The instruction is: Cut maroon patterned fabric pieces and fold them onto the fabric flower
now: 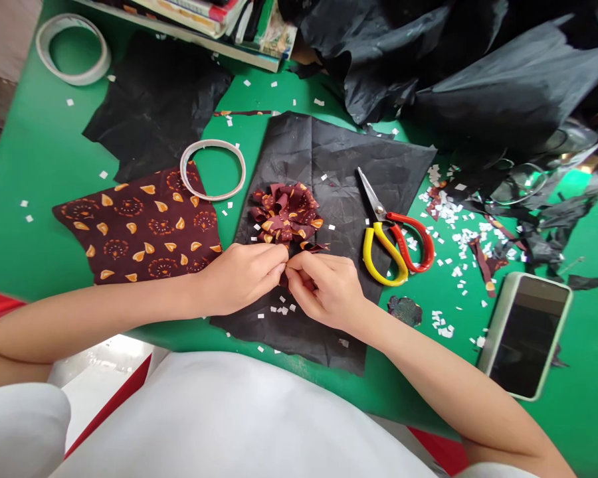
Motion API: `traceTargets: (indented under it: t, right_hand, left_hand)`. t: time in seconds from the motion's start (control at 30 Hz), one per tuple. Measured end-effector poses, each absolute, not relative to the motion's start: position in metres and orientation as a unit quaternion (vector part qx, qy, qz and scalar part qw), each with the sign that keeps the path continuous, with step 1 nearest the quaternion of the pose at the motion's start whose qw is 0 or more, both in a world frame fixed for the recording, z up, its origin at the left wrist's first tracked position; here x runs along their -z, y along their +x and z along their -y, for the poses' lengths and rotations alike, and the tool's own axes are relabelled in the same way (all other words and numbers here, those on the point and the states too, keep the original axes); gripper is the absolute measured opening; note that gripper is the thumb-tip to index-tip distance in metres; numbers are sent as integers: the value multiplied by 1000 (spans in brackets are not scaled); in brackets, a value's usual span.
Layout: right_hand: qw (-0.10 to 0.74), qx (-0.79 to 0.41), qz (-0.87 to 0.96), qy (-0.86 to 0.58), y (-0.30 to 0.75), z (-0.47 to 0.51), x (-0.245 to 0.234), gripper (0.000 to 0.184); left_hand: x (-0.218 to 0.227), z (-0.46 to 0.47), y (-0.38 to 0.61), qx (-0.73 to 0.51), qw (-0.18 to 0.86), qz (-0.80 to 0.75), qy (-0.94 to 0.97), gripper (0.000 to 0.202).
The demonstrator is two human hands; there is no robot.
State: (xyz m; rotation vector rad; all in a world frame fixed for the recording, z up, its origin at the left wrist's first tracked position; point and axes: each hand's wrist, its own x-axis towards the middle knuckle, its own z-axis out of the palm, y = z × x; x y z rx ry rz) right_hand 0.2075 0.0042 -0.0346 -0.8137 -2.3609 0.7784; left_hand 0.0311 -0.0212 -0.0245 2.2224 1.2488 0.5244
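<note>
My left hand [249,272] and my right hand [331,285] meet fingertip to fingertip, both closed in a pinch. Whatever is between the fingers is hidden or too small to name; a bit of dark maroon cloth shows just beneath them. Right beyond the fingertips lies a ruffled maroon fabric flower [292,212] with orange motifs. It rests on a creased black sheet [349,143]. Scissors [379,212] with one yellow and one red handle lie to the right of the flower, blades pointing away. A flat piece of the same patterned fabric [144,229] lies left, partly under my left forearm.
A thin tape ring [212,143] overlaps the patterned fabric; a wider tape roll [44,46] sits far left. Black scraps [154,93], white paper bits and a phone [533,338] lie on the green table [20,166]. Books [274,40] and crumpled black material [389,53] occupy the back.
</note>
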Motion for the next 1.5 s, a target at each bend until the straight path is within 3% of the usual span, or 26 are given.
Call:
traceTargets:
  t: [0.43, 1.5]
  right_hand:
    - [264, -292, 871, -294, 206, -5, 34, 16]
    - [270, -312, 863, -291, 205, -6, 33, 16]
  left_hand:
    - [24, 21, 31, -207, 248, -464, 825, 21]
    - [24, 21, 32, -248, 314, -467, 789, 20]
